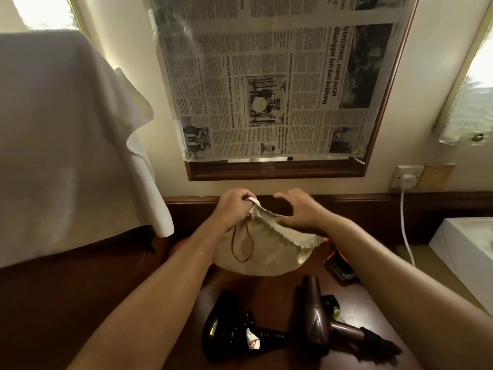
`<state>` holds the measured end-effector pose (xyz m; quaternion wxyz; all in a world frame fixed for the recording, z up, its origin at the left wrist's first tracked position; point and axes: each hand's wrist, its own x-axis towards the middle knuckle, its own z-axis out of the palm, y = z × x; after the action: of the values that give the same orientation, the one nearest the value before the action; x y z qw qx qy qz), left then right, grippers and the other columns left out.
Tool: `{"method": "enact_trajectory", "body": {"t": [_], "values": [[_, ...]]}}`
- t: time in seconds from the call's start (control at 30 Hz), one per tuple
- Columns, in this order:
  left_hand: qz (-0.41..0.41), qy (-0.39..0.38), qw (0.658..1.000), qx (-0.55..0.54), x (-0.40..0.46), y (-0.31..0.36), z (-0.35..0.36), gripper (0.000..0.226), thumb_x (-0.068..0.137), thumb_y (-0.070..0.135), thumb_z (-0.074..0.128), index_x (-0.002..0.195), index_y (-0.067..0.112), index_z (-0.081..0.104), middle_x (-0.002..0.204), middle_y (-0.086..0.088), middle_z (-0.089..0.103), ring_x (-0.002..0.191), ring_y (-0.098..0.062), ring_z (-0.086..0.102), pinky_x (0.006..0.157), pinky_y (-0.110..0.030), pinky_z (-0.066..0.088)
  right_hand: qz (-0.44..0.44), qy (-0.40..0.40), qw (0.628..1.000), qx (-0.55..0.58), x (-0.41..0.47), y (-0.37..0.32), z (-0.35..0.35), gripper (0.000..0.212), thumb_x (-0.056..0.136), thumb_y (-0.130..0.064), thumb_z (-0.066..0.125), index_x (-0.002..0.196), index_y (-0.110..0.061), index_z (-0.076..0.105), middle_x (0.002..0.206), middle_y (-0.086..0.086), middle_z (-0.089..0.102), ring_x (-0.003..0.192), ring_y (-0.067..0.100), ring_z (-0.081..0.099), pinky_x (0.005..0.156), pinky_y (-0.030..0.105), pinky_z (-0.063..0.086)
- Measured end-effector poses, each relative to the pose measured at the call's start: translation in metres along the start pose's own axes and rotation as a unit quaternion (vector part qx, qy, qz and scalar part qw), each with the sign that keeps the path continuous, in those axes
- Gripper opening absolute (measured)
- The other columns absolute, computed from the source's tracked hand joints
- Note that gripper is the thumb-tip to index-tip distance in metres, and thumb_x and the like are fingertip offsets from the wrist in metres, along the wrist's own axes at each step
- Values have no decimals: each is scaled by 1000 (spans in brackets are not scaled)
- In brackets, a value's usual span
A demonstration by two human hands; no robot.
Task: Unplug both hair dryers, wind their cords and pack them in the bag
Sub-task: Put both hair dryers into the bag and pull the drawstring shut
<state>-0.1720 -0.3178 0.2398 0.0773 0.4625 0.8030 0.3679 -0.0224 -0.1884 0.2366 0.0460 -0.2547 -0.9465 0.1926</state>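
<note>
- two hair dryers lie nearest, on the dark wood bench [266, 292]: a black hair dryer [226, 327] at 6 o'clock and a brown hair dryer [316, 316] just beside it at 5 o'clock, close but whether they touch is unclear.
- bare bench shows between the dryers and the bag, a narrow strip of open room.
- cloth bag [256, 249] sits at the centre, at 12 o'clock from the dryers, its mouth edge raised and a red drawstring [241, 244] hanging down its front.
- left hand [232, 206], at 11 o'clock of the bag, pinches the bag's rim, fingers curled tight on the cloth.
- right hand [298, 209], at 1 o'clock, is over the mouth edge, fingers spread apart and loosely bent, gripping nothing.
- white cord [405, 228] runs down from a wall socket [406, 177] at 2 o'clock, plug in.
- draped cloth [66, 142] crowds the 9 o'clock side; a white box [466, 249] bounds 3 o'clock.
- newspaper [266, 81] covers the framed mirror at 12 o'clock.
</note>
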Motion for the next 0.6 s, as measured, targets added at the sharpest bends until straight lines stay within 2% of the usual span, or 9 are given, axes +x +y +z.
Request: {"method": "enact_trajectory", "body": {"t": [0.03, 0.1, 0.17, 0.2, 0.3, 0.37, 0.43, 0.5, 0.6], "values": [[4, -6, 1000, 4, 0, 3, 4, 21, 88, 6, 55, 97, 10, 74, 96, -4, 71, 90, -15, 63, 72, -20, 44, -29, -3, 999, 14, 1, -13, 6, 56, 83, -41, 65, 133, -23, 48, 129, 4, 52, 120, 23, 47, 100, 46, 42], [15, -14, 1000, 17, 0, 6, 6, 22, 87, 7, 55, 96, 9, 75, 96, -6, 72, 90, -16, 64, 73, -21, 45, -42, 16, 999, 23, 4, -30, 17, 25, 89, -35, 56, 106, -17, 63, 105, 3, 64, 101, 23, 58, 84, 39, 49], [16, -27, 999, 28, -3, 1, 1, 24, 87, 7, 53, 96, 8, 76, 92, -8, 73, 87, -19, 64, 74, -30, 48, -13, 65, 998, 14, 5, -33, 20, 22, 92, -23, 46, 82, -12, 62, 91, 8, 66, 87, 28, 60, 72, 37, 50], [13, -39, 998, 37, -5, -2, -2, 24, 88, 9, 52, 94, 7, 75, 88, -10, 73, 83, -21, 64, 72, -33, 48, 2, 90, 996, 12, 4, -32, 19, 23, 91, -20, 44, 78, -12, 61, 87, 9, 66, 82, 29, 60, 69, 37, 50], [1, -70, 995, 76, -11, -14, -11, 26, 89, 12, 47, 69, 10, 64, 69, -8, 63, 70, -25, 57, 61, -35, 39, 13, 124, 992, -17, 5, -33, 11, 21, 88, -15, 44, 80, -11, 63, 82, 8, 64, 74, 28, 59, 65, 38, 52], [-7, -68, 993, 100, -13, -19, -14, 30, 88, 14, 46, 59, 15, 53, 62, -4, 56, 66, -25, 53, 59, -34, 35, 4, 134, 990, -36, 9, -36, 8, 18, 86, -11, 45, 76, -10, 60, 79, 8, 61, 72, 29, 57, 60, 34, 47], [-14, -74, 991, 114, -14, -22, -19, 28, 89, 17, 46, 62, 17, 56, 65, -2, 57, 69, -23, 55, 61, -36, 39, -4, 146, 988, -42, 13, -38, 8, 18, 84, -9, 46, 70, -12, 58, 76, 7, 61, 70, 29, 58, 58, 31, 44], [-20, -87, 988, 126, -15, -24, -23, 23, 89, 19, 47, 73, 16, 64, 75, -3, 63, 77, -24, 59, 66, -36, 44, -6, 150, 988, -39, 16, -39, 11, 19, 83, -7, 46, 68, -10, 58, 73, 7, 61, 68, 28, 57, 55, 29, 42], [-31, -73, 985, 152, -18, -34, -32, 20, 87, 12, 47, 79, 14, 66, 82, -7, 64, 83, -27, 61, 64, -32, 41, 24, 166, 985, -29, 18, -31, 8, 16, 78, -4, 49, 65, -7, 57, 69, 7, 57, 65, 29, 55, 53, 28, 37]]}}
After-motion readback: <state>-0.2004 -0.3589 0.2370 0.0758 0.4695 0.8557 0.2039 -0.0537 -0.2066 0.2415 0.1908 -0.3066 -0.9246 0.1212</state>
